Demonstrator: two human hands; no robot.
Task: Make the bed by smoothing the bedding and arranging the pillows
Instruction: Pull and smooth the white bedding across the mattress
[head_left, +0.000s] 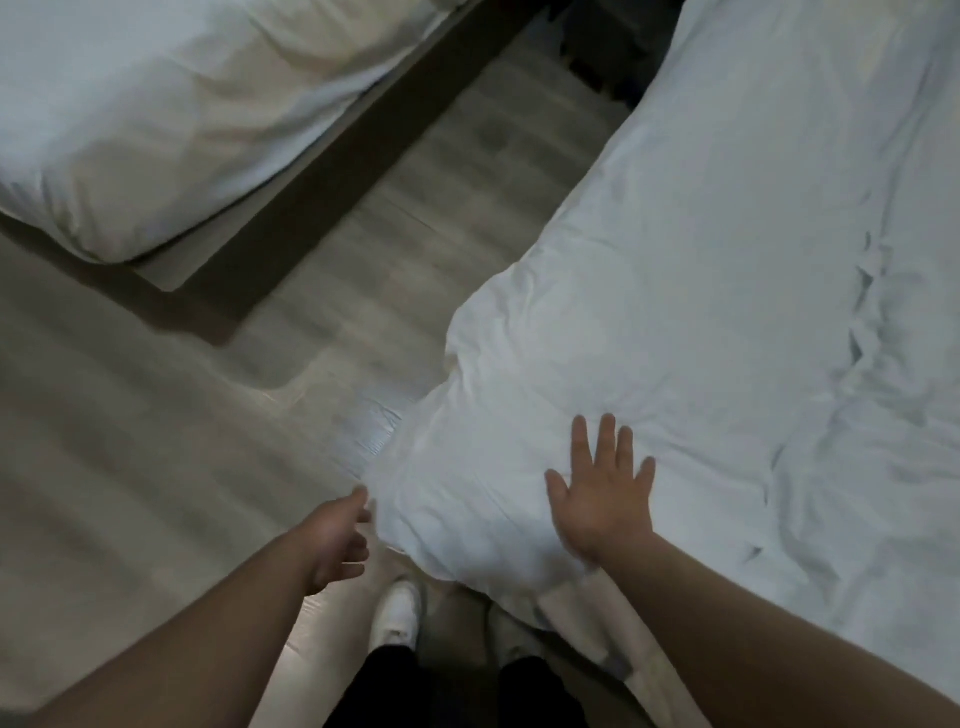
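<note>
A white duvet (727, 312) covers the bed on the right, wrinkled along its right side and bunched at the near corner (457, 499). My right hand (602, 493) lies flat on the duvet near that corner, fingers spread and straight. My left hand (337, 540) hovers over the floor just left of the hanging corner, fingers loosely extended, fingertips at the fabric's edge; whether they touch it is unclear. No pillows are visible.
A second bed with white bedding (182, 104) and a dark frame (337, 166) stands at the upper left. Pale wood-look floor (156, 441) forms an aisle between the beds. My white shoe (395, 613) and dark trousers are at the bed's foot.
</note>
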